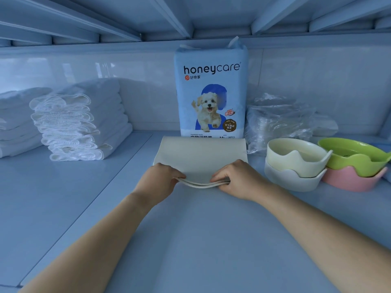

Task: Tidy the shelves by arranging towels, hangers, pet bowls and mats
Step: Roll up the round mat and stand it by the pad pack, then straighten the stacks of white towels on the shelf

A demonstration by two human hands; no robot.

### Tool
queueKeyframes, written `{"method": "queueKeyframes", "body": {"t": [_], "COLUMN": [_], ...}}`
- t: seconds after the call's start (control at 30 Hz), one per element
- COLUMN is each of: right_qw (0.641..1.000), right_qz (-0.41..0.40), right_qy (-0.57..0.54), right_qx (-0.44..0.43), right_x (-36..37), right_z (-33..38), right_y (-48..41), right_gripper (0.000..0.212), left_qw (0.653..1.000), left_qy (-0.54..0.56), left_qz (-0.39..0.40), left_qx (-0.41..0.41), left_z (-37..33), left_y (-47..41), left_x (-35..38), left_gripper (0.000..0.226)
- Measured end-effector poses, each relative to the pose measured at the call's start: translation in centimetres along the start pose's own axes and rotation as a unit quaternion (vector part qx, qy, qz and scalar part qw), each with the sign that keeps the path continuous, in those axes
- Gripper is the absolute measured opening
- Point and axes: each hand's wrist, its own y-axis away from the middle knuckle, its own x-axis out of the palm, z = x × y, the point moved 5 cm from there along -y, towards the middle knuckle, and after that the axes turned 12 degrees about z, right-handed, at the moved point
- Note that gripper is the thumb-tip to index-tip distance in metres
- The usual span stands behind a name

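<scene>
On the shelf (190, 229), about midway along its width, a folded beige mat (201, 153) is lying flat. Its near edge is lifting slightly and showing separate layers. The left hand (157, 180) is gripping the near-left corner with its fingers curled over the top layer. The right hand (239, 178) is gripping the near-right corner the same way. The edge is bowing between the two grips.

Just behind the mat, a blue "honeycare" training-pad pack (211, 92) is standing upright against the back wall. Toward the left end, a stack of folded white towels (84, 119) is sitting, with a second towel stack (14, 121) beside it at the far left. Right of the pack, crumpled clear plastic wrap (279, 117) is lying near the back edge. Toward the right end, a cream bowl (296, 159) is nesting in a white bowl (292, 178). Beside that pair, a green bowl (355, 157) is sitting tilted in a pink bowl (351, 180).
</scene>
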Motion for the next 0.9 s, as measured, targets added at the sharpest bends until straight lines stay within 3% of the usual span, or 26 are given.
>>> {"method": "queueKeyframes", "body": {"t": [0.1,0.27,0.53,0.73,0.9], "right_qw": [1.000,0.998,0.995,0.990,0.981], "right_qz": [0.002,0.020,0.006,0.020,0.033], "right_qy": [-0.023,-0.067,-0.080,-0.088,-0.078], "right_qx": [0.012,-0.001,-0.051,-0.104,-0.173], "right_x": [0.0,0.3,1.6,4.4,7.5], "right_z": [0.1,2.3,11.5,21.6,31.8], "right_y": [0.2,0.0,-3.8,-7.2,-10.9], "right_gripper": [0.020,0.039,0.022,0.015,0.017], "left_qw": [0.998,0.991,0.995,0.994,0.991], "left_qy": [0.026,0.071,0.083,0.072,0.063], "left_qz": [0.061,0.104,0.049,0.043,-0.005], "left_qx": [0.022,0.031,-0.007,-0.064,-0.121], "left_z": [0.2,1.6,7.9,15.5,23.4], "left_y": [0.4,2.4,8.6,15.6,23.0], "left_x": [0.4,-0.5,-4.1,-6.3,-8.1], "left_gripper": [0.032,0.035,0.032,0.031,0.028]}}
